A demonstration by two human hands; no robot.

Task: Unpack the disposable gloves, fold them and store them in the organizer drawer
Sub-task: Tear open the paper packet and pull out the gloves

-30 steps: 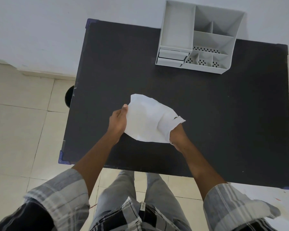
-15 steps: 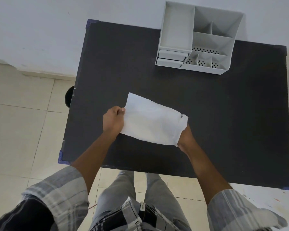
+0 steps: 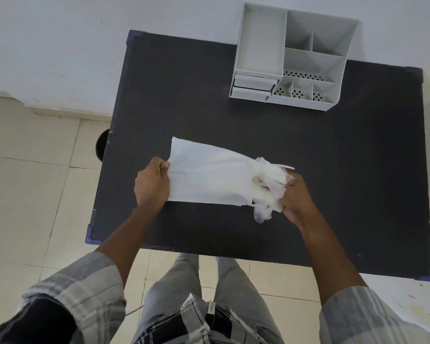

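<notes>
**Count at the bench**

I count two hands: the left hand (image 3: 151,182) and the right hand (image 3: 294,199). I see one white packet (image 3: 209,178) and one bunch of gloves (image 3: 269,187) at its open end; how many gloves are in that bunch I cannot tell. There is one bench (image 3: 308,150) and one grey organizer (image 3: 291,58) on it. On the organizer I count two drawers (image 3: 253,86), stacked, one large open tray, and six smaller compartments. One dark round object (image 3: 102,145) shows beside the bench.
</notes>
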